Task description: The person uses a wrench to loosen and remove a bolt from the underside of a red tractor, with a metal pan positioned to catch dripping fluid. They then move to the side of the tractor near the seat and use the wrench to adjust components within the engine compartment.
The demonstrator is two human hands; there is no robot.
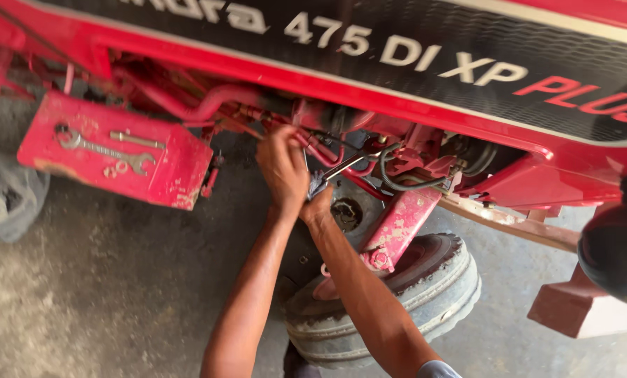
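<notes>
1. Head view: both bare arms reach up from the bottom of the frame into the underside of a red tractor [411, 112], just below its red and black side panel.
2. The left hand [283, 166] is curled with its back to the camera, its fingers closed among thin red pipes [327, 155]; what they pinch is hidden, so I cannot tell what it grips.
3. The right hand [318, 201] sits just beneath and touching the left, mostly covered by it. It seems to close on a slim metal tool [346, 165] that slants up to the right, though the grip itself is not clear.
4. A black hose [397, 183] loops just right of the tool.
5. A worn front tyre [397, 301] lies below the forearms on the concrete floor [117, 280].
6. Well to the left, a red tray [173, 168] hangs from the tractor, carrying a double-ended spanner [103, 148] and a smaller bright tool [137, 139].
</notes>
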